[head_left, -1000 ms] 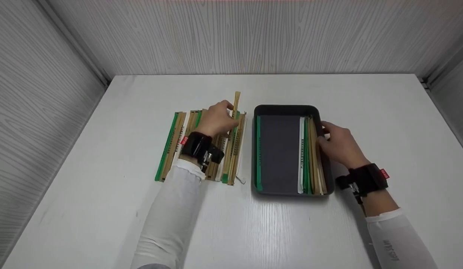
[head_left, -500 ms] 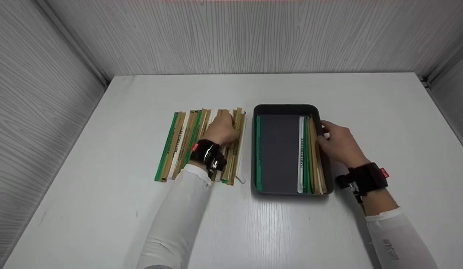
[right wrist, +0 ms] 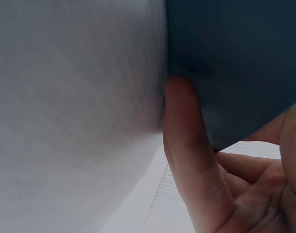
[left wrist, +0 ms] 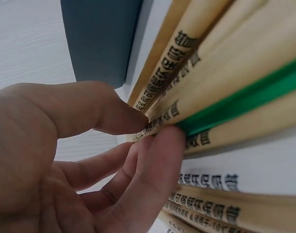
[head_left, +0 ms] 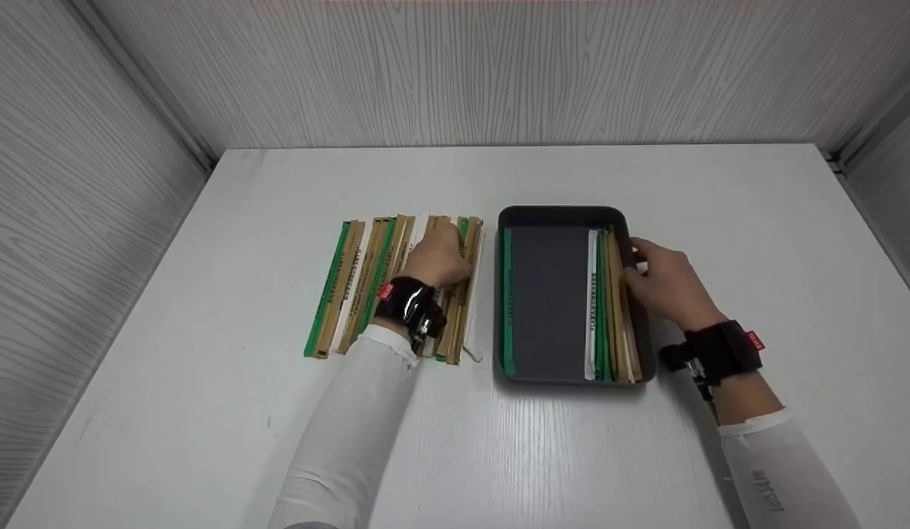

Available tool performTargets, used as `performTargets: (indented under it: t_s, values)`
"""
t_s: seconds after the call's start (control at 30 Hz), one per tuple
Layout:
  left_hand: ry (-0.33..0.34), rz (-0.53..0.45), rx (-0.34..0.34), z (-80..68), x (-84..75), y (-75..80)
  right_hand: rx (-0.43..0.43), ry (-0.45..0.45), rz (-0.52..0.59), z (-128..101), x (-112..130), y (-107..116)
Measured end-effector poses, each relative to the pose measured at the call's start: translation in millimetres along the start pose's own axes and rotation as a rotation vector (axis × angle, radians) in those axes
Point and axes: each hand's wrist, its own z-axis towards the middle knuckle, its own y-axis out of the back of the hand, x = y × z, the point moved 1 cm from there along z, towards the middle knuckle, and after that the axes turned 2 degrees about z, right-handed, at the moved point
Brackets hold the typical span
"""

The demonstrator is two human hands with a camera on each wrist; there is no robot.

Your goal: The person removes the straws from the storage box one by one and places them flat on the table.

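My left hand (head_left: 436, 257) is over a row of paper-wrapped straws (head_left: 348, 290) in green, brown and white wrappers, laid side by side. In the left wrist view its thumb and fingertips pinch at a brown printed straw (left wrist: 160, 119) beside a green straw (left wrist: 245, 104). My right hand (head_left: 668, 286) grips the right wall of a dark grey tray (head_left: 549, 308), a finger lying along the outer side (right wrist: 235, 63) in the right wrist view. Inside the tray, a green straw (head_left: 508, 301) lies along the left wall; white, green and brown straws (head_left: 613, 308) lie along the right.
A white straw (head_left: 475, 301) at the row's right edge lies nearest the tray, with a narrow strip of table between. The white tabletop (head_left: 543, 455) ends at a grey wood-grain panel (head_left: 499, 73) at the back; another panel (head_left: 73, 184) stands left.
The brown straw that stood up tilted in my left hand is lowered into the row. That hand has shifted slightly right and toward the front. My right hand and the tray stay put.
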Motion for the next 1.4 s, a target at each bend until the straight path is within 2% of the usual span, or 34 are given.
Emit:
performTargets:
  t_s: [0.1, 0.23, 0.33, 0.43, 0.5, 0.6, 0.67, 0.83, 1.0, 1.1, 1.17, 1.27, 1.4]
  values:
    - [-0.016, 0.005, -0.003, -0.1, -0.7, 2.4, 0.000, 0.012, -0.009, 0, 1, 0]
    - [-0.081, 0.045, -0.062, -4.7, -11.5, 11.3, -0.003, 0.020, -0.017, 0, 1, 0]
    - [-0.147, 0.103, -0.118, -10.5, -30.9, 17.3, -0.002, 0.009, -0.013, 0, 1, 1]
    - [-0.198, 0.158, -0.141, -13.3, -56.7, 16.8, 0.001, 0.006, -0.009, 0, 0, 1]
    - [-0.226, 0.209, -0.144, -12.0, -74.2, 12.0, -0.001, 0.007, -0.009, 0, 0, 1]
    - [-0.230, 0.318, -0.119, -5.5, -97.7, -0.6, -0.003, 0.009, -0.007, 0, 0, 1]
    - [-0.210, 0.419, -0.107, -0.2, -110.1, -11.4, -0.002, 0.006, -0.003, 0, 0, 1]
    - [-0.087, 0.707, -0.071, 10.4, -131.5, -37.8, 0.009, -0.004, -0.004, 0, 1, 1]
    - [0.088, 0.859, -0.064, 8.4, -142.6, -52.7, 0.001, 0.003, -0.017, 1, 1, 1]
    - [0.163, 0.894, -0.076, 5.9, -145.9, -58.2, -0.005, 0.016, -0.021, 0, 1, 0]
    - [0.179, 0.889, -0.081, 5.6, -145.9, -60.0, -0.001, 0.014, -0.021, 1, 2, -1]
    - [0.162, 0.846, -0.078, 5.7, -143.7, -62.2, 0.007, 0.005, -0.016, 2, 2, -1]
    - [0.088, 0.797, -0.095, 5.7, -137.4, -64.2, 0.011, 0.005, -0.010, 2, 1, 0]
